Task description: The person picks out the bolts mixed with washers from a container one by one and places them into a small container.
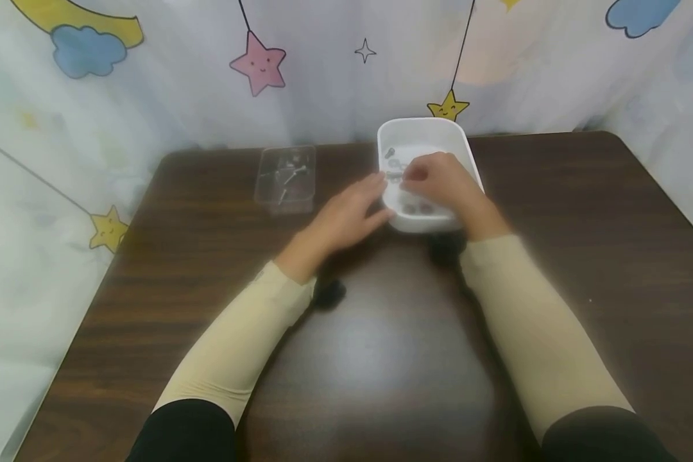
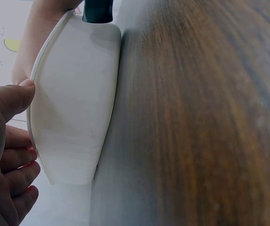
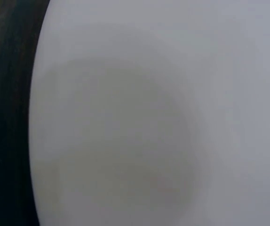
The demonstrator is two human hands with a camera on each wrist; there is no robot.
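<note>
A white plastic bin [image 1: 421, 224] stands at the back of the table with small metal parts [image 1: 394, 173] on its floor, some of them bolt-like. At its front left corner rests my left hand [image 1: 352, 212]; the left wrist view has the thumb [image 2: 17, 98] and loosely bent fingertips at the bin's rim [image 2: 33, 117]. My right hand [image 1: 444, 179] reaches down into the bin, its fingers bent close together over the metal parts. I cannot tell whether it pinches one. The right wrist view shows mostly the blurred white bin wall [image 3: 125, 117].
Left of the bin stands a clear plastic divided box [image 1: 285, 206] with several screws or bolts [image 1: 291, 176] in it. The dark wood table [image 1: 364, 359] ends just behind both containers, where a printed curtain [image 1: 323, 96] hangs. Dark wrist devices [image 1: 329, 295] sit under the sleeves.
</note>
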